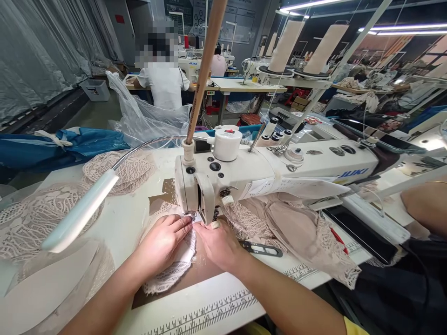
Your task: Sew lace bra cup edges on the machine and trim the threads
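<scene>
Left hand (pixel 167 236) lies mostly flat on a pale lace piece (pixel 169 278), fingers extended and close together, pressing it rather than wrapped round it. Right hand (pixel 220 244) is just beside, fingertips at the piece's far end; machine head partly hides them, so cannot tell if they pinch. Piece sits on the table (pixel 131 223), its far end by the presser foot (pixel 190 215) of the sewing machine (pixel 240 165).

Risks, as judged: fingertips of both hands are very near the foot, so a small slip forward could put one under the needle. Uneven pressure could skew the soft lace edge or pucker it. Dark metal snips (pixel 261 248) lie right of the right hand, near the lace pile (pixel 296 225); a sideways sweep could snag the mesh on them.
</scene>
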Motion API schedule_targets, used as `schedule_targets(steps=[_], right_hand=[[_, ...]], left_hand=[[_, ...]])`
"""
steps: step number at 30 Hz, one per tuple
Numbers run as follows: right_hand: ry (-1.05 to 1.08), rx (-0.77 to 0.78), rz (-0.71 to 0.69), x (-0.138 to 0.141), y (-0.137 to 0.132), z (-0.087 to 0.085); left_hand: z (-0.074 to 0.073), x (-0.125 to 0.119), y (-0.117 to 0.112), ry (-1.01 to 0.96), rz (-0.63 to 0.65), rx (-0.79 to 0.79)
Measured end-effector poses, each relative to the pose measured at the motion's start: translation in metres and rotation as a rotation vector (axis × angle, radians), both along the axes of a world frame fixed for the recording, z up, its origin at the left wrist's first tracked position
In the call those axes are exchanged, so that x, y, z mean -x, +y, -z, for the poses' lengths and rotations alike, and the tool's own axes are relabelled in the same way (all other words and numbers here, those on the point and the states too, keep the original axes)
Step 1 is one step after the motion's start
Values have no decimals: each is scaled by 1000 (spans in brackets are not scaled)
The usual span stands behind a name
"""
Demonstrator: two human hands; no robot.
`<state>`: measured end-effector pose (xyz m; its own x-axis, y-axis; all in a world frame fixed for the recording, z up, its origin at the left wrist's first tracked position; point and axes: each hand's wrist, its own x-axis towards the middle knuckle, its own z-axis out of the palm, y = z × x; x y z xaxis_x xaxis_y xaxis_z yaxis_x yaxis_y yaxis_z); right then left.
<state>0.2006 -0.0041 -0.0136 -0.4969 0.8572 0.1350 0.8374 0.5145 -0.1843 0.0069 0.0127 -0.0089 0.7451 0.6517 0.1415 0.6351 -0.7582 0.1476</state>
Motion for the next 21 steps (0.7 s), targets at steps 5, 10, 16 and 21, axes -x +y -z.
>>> schedule_targets(steps=[5,10,16,21], right_hand=[[-12,26,25,2,0,-2],[20,33,14,1,0,0],[26,30,-13,-1,0,0],[12,43,1,0,0,2]], left_hand=[[3,0,1,-53,19,-20],[1,-1,4,-25,12,-56],[3,-2,5,-3,21,-91],[5,-2,2,-47,40,-98]])
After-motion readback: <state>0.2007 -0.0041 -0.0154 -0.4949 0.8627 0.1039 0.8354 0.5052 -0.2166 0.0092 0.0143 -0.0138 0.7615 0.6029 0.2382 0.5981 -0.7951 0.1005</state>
